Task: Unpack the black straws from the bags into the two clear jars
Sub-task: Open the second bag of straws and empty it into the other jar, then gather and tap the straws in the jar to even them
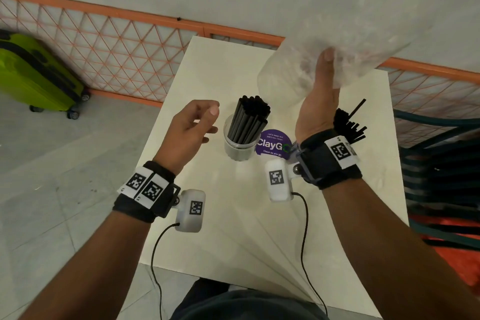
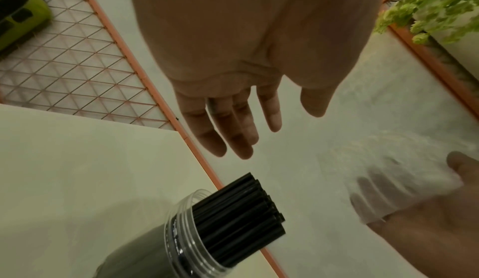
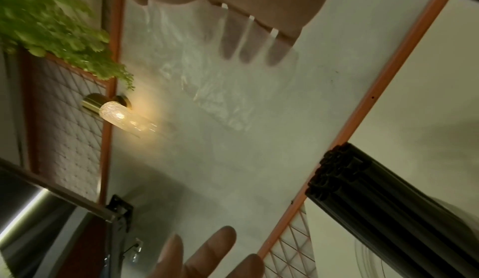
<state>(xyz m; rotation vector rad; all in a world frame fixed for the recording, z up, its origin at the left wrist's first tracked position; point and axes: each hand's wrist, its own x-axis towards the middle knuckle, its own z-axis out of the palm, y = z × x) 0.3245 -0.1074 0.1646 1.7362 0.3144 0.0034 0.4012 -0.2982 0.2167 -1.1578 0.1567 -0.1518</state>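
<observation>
R hand up high over the surface, thumb and fingers closed on a crumpled clear bag. Bag looks empty, no straws visible inside; prob. lifted clear of the jars so it doesn't knock the bundles. R wrist view shows fingers behind the plastic film, so grip is through/around the bag.

L hand hovers just left of the near jar, holding nothing, fingers relaxed and spread a little. Likely placed there to steady the jar or take the bag; can't tell which.

Near clear jar upright mid-surface, packed w/ black straws standing on end, tops well above rim. Tight pack keeps them vertical.

Second bunch of straws behind R wrist, fanned out unevenly, one sticking up at an angle. Its jar hidden by the wrist strap.

Purple round sticker on the surface between the two bunches.

Judgement: unpacking about done; bag disposal and tidying the fanned bunch remain.
</observation>
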